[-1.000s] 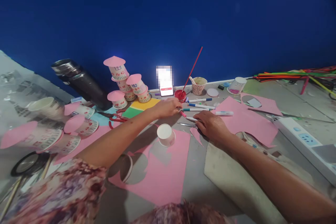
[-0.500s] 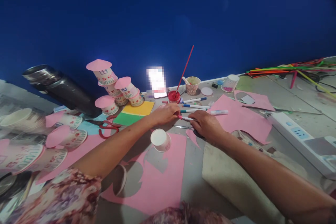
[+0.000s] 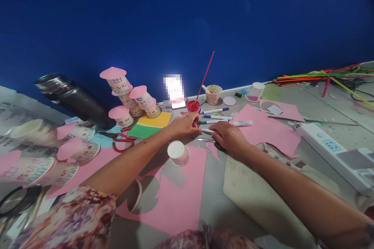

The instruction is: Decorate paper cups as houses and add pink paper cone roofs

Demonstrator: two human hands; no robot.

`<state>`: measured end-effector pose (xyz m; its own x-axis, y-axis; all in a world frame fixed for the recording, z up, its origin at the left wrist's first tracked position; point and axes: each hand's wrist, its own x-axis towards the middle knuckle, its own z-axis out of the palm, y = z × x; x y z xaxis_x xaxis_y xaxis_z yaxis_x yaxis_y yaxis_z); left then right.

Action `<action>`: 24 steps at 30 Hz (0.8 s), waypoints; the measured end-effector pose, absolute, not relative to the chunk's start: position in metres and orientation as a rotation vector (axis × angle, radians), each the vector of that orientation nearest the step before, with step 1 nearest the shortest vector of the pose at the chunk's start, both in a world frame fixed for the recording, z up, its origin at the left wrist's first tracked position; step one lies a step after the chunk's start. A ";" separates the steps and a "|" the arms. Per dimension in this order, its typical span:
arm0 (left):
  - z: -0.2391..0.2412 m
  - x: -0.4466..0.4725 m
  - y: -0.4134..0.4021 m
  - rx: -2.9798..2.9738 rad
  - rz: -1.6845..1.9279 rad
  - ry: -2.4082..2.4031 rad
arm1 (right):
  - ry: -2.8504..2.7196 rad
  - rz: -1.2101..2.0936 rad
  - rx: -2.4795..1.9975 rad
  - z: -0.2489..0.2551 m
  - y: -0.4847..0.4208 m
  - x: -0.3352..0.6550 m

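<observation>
In the head view, both my hands meet over the middle of the table at a white marker (image 3: 207, 130). My right hand (image 3: 229, 135) is closed around its barrel from the right. My left hand (image 3: 184, 124) pinches at the marker's left end, where a bit of red cap shows; the fingers partly hide it. Several other markers, such as a blue-capped marker (image 3: 217, 117), lie just beyond. Below my left hand stands a white paper cup (image 3: 178, 153) on cut pink paper (image 3: 189, 194). Scissor blades (image 3: 203, 139) lie under the marker.
Paper-cup towers with pink cone roofs (image 3: 113, 73) stand left, near a black thermos (image 3: 78, 99) and red-handled scissors (image 3: 123, 144). At the back are a red paint jar (image 3: 193, 106) with a brush, a patterned cup (image 3: 214, 95) and a phone. A power strip (image 3: 333, 151) lies right.
Less of the red cap shows between my hands than before. Both hands stay close to the same place; the view has shifted slightly.
</observation>
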<state>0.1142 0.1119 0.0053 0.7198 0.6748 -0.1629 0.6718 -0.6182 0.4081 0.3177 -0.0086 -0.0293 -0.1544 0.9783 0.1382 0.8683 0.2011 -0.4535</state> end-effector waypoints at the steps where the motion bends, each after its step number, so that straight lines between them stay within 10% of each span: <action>1: 0.005 0.115 0.111 2.489 0.018 1.071 | -2.074 0.374 -1.729 -0.029 -0.008 0.319; 24: 0.013 0.113 0.113 2.417 -0.027 0.859 | -1.993 0.378 -1.619 -0.034 -0.005 0.324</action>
<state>0.1134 0.1133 0.0128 0.7935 0.5745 -0.2009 0.5860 -0.6321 0.5070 0.3235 -0.0055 -0.0340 -0.1331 0.9639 0.2304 0.8125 0.2393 -0.5316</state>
